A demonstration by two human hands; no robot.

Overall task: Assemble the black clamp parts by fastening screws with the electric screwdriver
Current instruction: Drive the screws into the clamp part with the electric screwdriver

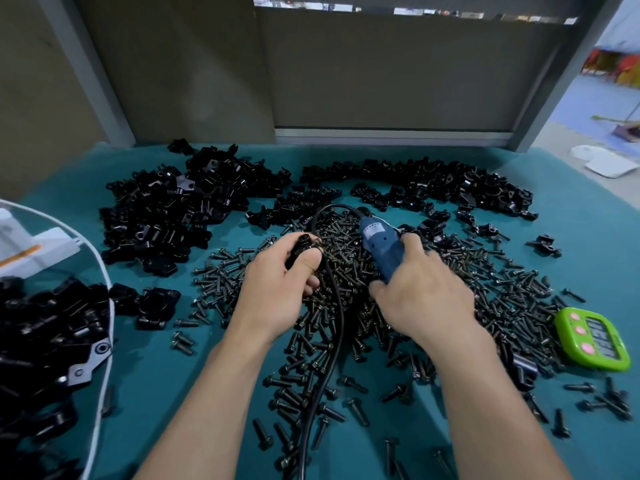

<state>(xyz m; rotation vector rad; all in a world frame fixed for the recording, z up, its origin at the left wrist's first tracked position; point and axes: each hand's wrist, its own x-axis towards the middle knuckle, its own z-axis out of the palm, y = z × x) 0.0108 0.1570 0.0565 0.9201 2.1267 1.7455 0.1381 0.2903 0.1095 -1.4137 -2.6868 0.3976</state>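
Note:
My left hand (pixel 277 292) grips a black clamp part (pixel 300 249) above the middle of a wide heap of black screws (pixel 450 289). My right hand (pixel 426 289) holds the blue electric screwdriver (pixel 381 244), which lies tilted over the screws with its upper end pointing away from me; its tip is hidden under my hand. The screwdriver's black cable (pixel 332 327) loops from its far end and runs down between my forearms. Loose black clamp parts lie in piles at the back left (pixel 166 216) and back right (pixel 433 185).
A clear bag (pixel 52 358) full of black parts sits at the left edge. A green timer (pixel 592 341) lies at the right on the teal table cover (pixel 138 410). A grey panel stands behind the table. Single clamp pieces (pixel 152 306) lie beside the bag.

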